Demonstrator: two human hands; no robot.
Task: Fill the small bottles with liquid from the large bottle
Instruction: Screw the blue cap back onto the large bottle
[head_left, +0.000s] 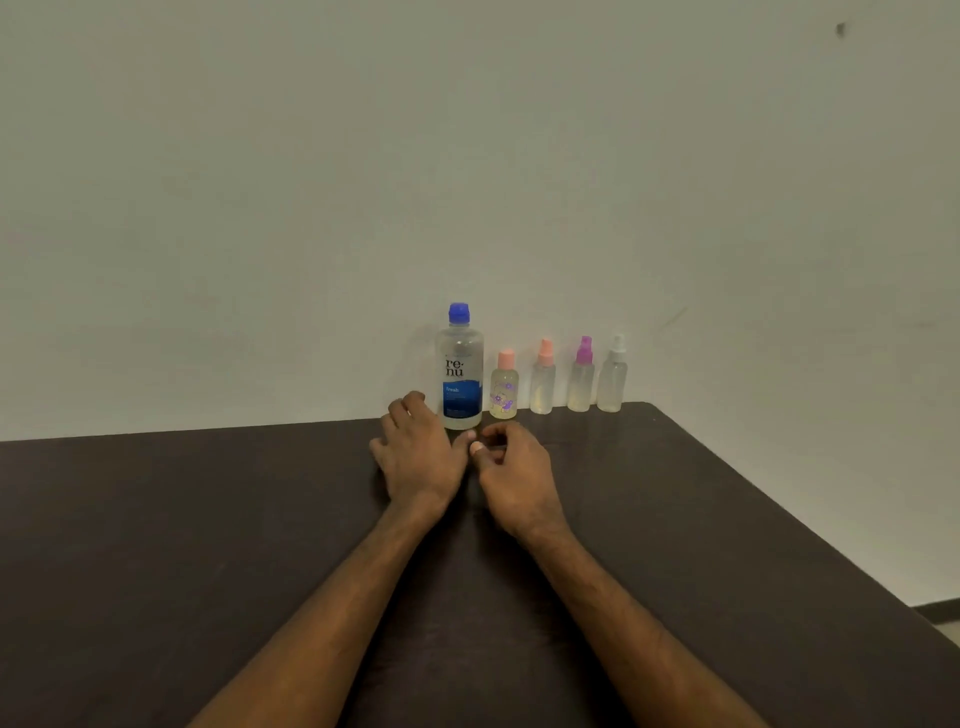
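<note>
Large bottle (459, 369), blue cap on, upright by the wall beside four small bottles (543, 385).
Looks full, heavy, slick; grip mid-body. Left hand (418, 457) open beside it, right hand (511, 467) loosely curled, both empty.

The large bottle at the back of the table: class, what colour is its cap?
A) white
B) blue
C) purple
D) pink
B: the large bottle standing at the left end of the row carries a blue cap; the pink, purple and white tops sit on the small bottles to its right.
</note>
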